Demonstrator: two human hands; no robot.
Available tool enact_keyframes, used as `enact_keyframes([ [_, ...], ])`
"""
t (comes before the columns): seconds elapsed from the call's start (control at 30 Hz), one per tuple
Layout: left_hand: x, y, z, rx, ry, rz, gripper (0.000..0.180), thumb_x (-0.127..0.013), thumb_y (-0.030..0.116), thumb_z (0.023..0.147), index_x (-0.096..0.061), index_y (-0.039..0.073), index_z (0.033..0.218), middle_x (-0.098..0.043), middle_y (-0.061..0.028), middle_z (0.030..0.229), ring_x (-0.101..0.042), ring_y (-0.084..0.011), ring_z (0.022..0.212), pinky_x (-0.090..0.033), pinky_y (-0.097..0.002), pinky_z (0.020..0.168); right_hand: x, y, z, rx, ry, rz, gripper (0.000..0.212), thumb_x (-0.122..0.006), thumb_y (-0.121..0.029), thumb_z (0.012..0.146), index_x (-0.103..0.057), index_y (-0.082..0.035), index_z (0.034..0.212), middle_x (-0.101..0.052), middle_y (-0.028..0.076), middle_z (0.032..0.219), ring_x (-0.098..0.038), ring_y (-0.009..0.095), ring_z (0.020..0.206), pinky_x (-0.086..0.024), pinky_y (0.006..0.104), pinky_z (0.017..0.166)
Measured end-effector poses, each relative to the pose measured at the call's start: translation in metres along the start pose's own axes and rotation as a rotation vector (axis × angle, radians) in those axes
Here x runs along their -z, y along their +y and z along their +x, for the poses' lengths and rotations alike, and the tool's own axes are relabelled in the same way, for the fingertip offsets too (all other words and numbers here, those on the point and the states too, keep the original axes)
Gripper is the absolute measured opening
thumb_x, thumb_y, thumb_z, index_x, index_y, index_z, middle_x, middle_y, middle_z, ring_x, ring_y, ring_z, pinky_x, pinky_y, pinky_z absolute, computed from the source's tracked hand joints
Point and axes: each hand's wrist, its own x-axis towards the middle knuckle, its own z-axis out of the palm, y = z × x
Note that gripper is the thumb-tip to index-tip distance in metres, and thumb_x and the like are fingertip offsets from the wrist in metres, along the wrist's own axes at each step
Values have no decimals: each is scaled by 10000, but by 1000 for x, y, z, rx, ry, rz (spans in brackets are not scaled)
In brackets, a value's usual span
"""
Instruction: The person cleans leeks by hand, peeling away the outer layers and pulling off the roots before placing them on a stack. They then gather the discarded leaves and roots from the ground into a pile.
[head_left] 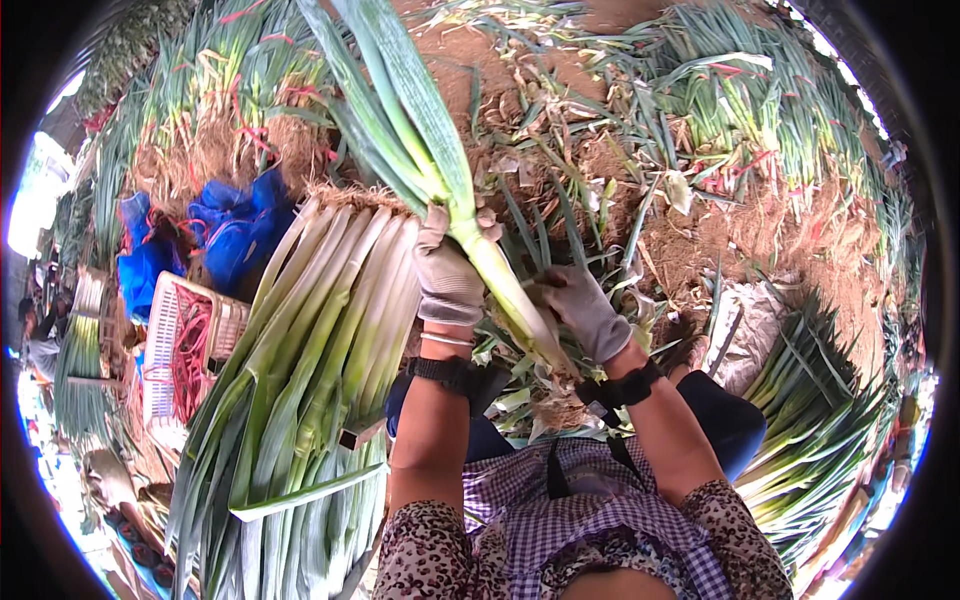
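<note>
Past the checked apron (595, 505), the gloved right hand (583, 310) bent its fingers beside the lower stem of a leek (500, 275); I couldn't tell whether they pinched it. The left hand (447, 268), gloved too, was wrapped around that leek higher up, its leaves toward eleven o'clock. Leeks in a row (310, 335) lay at nine, a white crate (158, 372) beyond them; bundled leeks (775, 120) stood farther off at two.

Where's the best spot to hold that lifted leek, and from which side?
Probably around the leek's pale stem, just below the leaves, from the left, as the left hand does: the stem is straight and narrow there, while the leaves fan out.
</note>
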Motion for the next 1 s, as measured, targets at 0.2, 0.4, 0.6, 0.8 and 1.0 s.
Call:
enact_keyframes([
  [0.2, -13, 10, 0, -77, 66, 189, 378, -579, 264, 894, -490, 6, 1155, -568, -139, 921, -543, -221, 749, -454, -327, 632, 30, 81, -69, -258, -142, -586, 262, -655, -221, 825, -609, 17, 925, -668, 110, 798, -623, 247, 651, -506, 341, 625],
  [0.4, -4, -6, -8, -97, 137, 560, 287, -520, 158, 917, -495, 10, 1162, -597, -173, 1047, -609, -264, 862, -511, -411, 771, -4, -12, -26, 127, 151, -154, 534, -806, -171, 692, -535, -23, 1128, -581, 113, 1101, -583, 203, 1004, -504, 319, 803],
  [0.6, -12, -13, -3, -2, 1, 130, 347, -534, 22, 881, -480, 40, 1223, -573, -141, 1103, -592, -286, 973, -446, -498, 950, 3, -16, -12, 91, 285, -106, 392, -815, -188, 651, -557, -39, 906, -597, 101, 886, -604, 272, 804, -477, 362, 692],
  [0.8, -5, -18, -7, 18, 89, 287, 229, -553, 6, 886, -538, -4, 1114, -618, -89, 989, -621, -200, 901, -510, -328, 844, 6, -35, -19, 262, 276, -501, 321, -781, -144, 640, -560, -77, 862, -578, 88, 839, -595, 299, 765, -484, 390, 660],
  [1.0, -2, -23, -9, 59, 142, 332, 206, -551, -18, 874, -561, -5, 1079, -619, -76, 973, -622, -188, 926, -508, -323, 849, 5, -34, -21, 303, 361, -543, 331, -790, -115, 633, -545, -54, 847, -585, 98, 794, -586, 258, 711, -472, 336, 640],
])
